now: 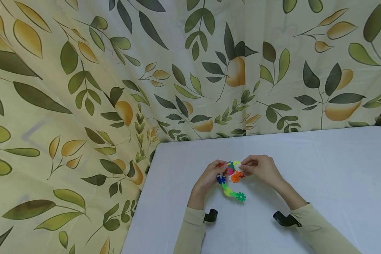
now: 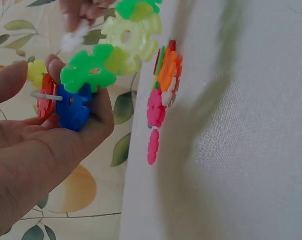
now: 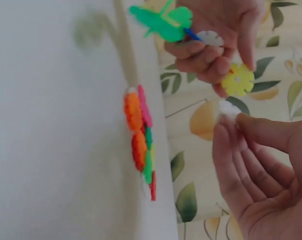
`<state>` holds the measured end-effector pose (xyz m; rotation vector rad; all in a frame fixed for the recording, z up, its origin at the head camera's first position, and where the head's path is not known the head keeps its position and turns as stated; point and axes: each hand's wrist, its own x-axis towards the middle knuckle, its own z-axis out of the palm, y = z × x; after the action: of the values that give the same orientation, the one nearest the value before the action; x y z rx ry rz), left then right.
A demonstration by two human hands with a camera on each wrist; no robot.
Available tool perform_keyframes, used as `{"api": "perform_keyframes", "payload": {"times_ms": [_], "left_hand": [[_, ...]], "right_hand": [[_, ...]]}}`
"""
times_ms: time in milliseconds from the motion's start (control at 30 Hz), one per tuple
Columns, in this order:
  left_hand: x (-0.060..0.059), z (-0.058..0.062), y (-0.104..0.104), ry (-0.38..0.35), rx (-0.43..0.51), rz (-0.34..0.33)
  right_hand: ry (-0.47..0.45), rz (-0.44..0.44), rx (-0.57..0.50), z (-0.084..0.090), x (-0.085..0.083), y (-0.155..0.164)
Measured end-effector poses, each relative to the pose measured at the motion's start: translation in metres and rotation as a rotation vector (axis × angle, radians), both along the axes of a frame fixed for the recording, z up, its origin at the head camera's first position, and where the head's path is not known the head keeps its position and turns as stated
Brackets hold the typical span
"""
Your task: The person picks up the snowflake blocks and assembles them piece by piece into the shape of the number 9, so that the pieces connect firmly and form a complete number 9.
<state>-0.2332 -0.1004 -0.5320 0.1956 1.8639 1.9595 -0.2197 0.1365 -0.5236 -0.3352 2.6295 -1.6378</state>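
Right wrist view, white disc (image 3: 229, 108) pinched between right fingers (image 3: 225, 155), linked discs (image 3: 239, 80) gripped by left fingers (image 3: 205, 60).

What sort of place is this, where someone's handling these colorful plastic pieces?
Probably an indoor tabletop play or craft spot, though the exact room is unclear. Showing it: a white-topped table, leaf-print fabric hanging around it, and colorful notched discs on the tabletop.
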Motion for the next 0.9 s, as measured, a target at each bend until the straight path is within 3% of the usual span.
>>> {"api": "perform_keyframes", "payload": {"times_ms": [167,367,667,900], "left_hand": [[0.000,-0.001,0.001,0.008,-0.003,-0.011],[0.000,-0.001,0.002,0.021,-0.010,-0.023],[0.001,0.001,0.000,0.032,-0.020,-0.058],[0.000,-0.001,0.000,0.037,0.005,-0.041]], "right_hand": [[-0.055,-0.011,-0.163,0.009,0.002,0.001],[-0.076,0.003,-0.219,0.012,0.003,0.000],[-0.073,0.007,-0.204,0.014,0.004,0.001],[-0.058,0.016,-0.188,0.018,0.004,0.003]]}}
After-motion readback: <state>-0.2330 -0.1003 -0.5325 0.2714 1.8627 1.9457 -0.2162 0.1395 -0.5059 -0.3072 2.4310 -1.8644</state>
